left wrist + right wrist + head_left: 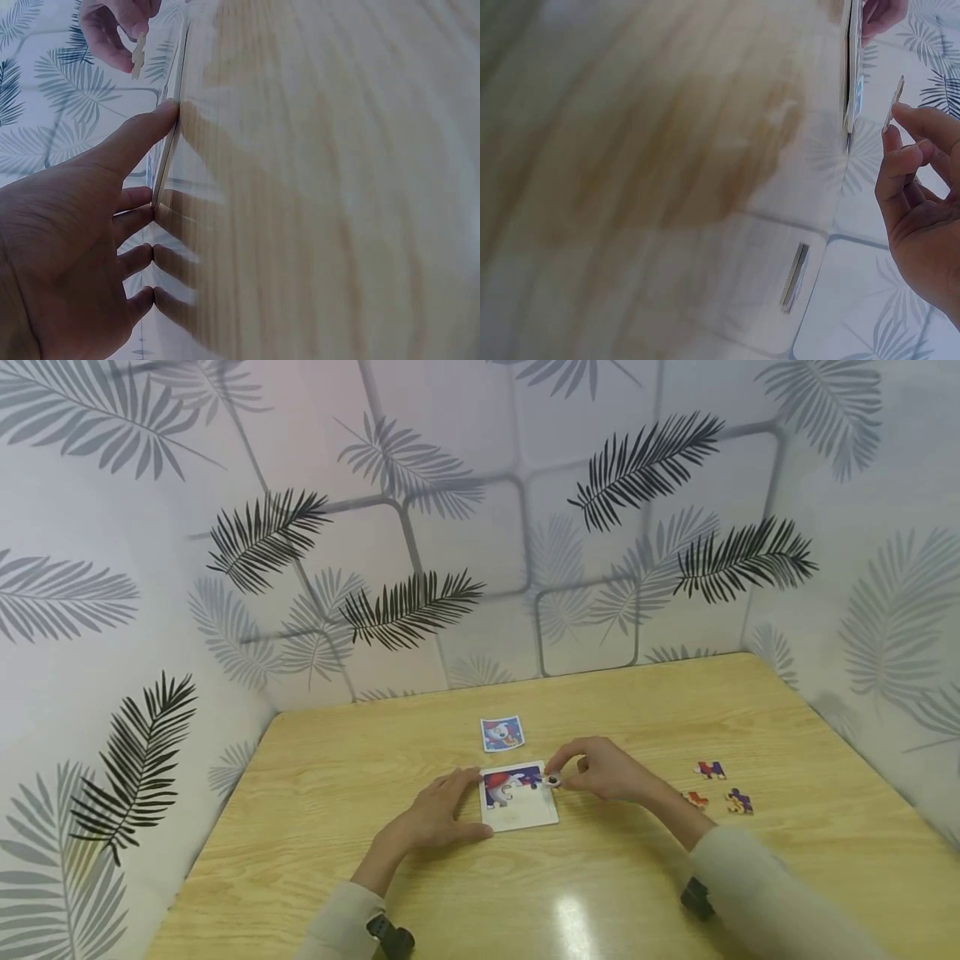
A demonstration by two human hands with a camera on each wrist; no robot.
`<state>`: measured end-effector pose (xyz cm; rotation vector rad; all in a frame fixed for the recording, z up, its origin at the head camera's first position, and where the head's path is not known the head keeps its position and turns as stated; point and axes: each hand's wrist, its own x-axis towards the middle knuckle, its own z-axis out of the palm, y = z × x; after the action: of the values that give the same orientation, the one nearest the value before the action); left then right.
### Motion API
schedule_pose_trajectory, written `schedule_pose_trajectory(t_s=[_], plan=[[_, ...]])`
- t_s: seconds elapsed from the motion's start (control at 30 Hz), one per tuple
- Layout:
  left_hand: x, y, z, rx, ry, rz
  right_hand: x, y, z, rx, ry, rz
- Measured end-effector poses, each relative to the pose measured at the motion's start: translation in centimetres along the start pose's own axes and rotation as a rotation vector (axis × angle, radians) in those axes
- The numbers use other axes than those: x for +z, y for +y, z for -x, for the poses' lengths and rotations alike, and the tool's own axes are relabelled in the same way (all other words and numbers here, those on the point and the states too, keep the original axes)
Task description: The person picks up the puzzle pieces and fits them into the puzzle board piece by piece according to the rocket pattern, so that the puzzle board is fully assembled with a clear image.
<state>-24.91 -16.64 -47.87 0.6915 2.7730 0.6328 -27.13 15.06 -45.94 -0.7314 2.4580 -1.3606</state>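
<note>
A square puzzle board [521, 814] with a white frame lies on the table, its upper part filled with joined pieces of a red, white and purple picture. My left hand [442, 814] is spread along the board's left side, the thumb at the lower left corner and a fingertip near the upper left one. In the left wrist view its thumb [139, 135] touches the board's edge. Thumb and finger of my right hand [606, 770] pinch a puzzle piece [553, 780] at the board's right edge. The right wrist view shows this piece [893, 103] edge-on, raised above the table.
Just behind the board lies a small picture card [502, 734]. To the right, three loose puzzle pieces [739, 802] lie on the wooden table [360, 735], one partly behind the right forearm. A wall covering [465, 543] with feather patterns rises at the table's back and sides.
</note>
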Motion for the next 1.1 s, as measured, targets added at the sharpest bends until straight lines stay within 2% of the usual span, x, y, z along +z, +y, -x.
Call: schedule_pose_trajectory(t_s=[0.57,0.8,1.1], plan=[[-0.1,-0.1,-0.1,-0.020,-0.009,0.012,2.6,-1.7,-2.1,-0.106,-0.001,0.144],[0.0,0.1,-0.1,-0.039,-0.014,0.011,3.5,-2.1,-2.6,-0.120,-0.002,0.193],[-0.2,0.2,0.0,-0.018,-0.008,0.007,4.5,-1.8,-3.5,-0.143,0.006,0.245]])
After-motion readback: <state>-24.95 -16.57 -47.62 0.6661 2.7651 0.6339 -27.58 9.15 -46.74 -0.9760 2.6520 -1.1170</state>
